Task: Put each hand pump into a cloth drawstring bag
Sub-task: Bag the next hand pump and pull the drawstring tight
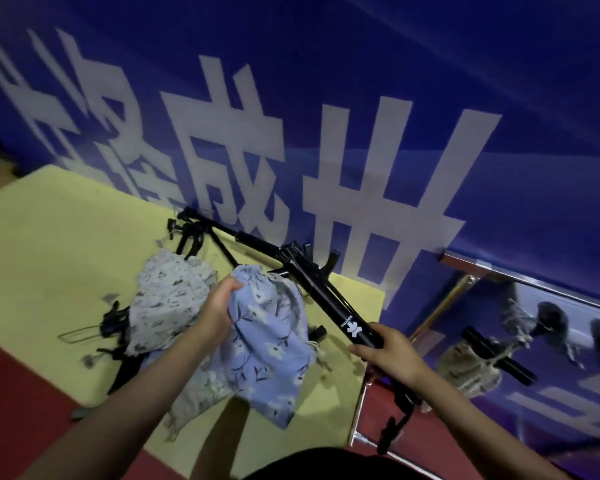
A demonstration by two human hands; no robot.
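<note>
My left hand [219,308] grips the bunched top of a blue floral drawstring bag [267,344], lifted just above the yellow table [56,244]. My right hand [383,353] is wrapped round the barrel of a black hand pump [329,303] that slants up and left, its far end over the table beside the bag's mouth. A grey-white floral bag [167,299] lies to the left. More black pumps [229,237] lie at the table's back edge, and others [115,327] stick out from under the grey bag.
A blue banner wall with large white characters [361,133] rises right behind the table. On the right, a mirror-like metal panel [520,341] reflects the pump and bags. Red floor [21,382] borders the table at the front left.
</note>
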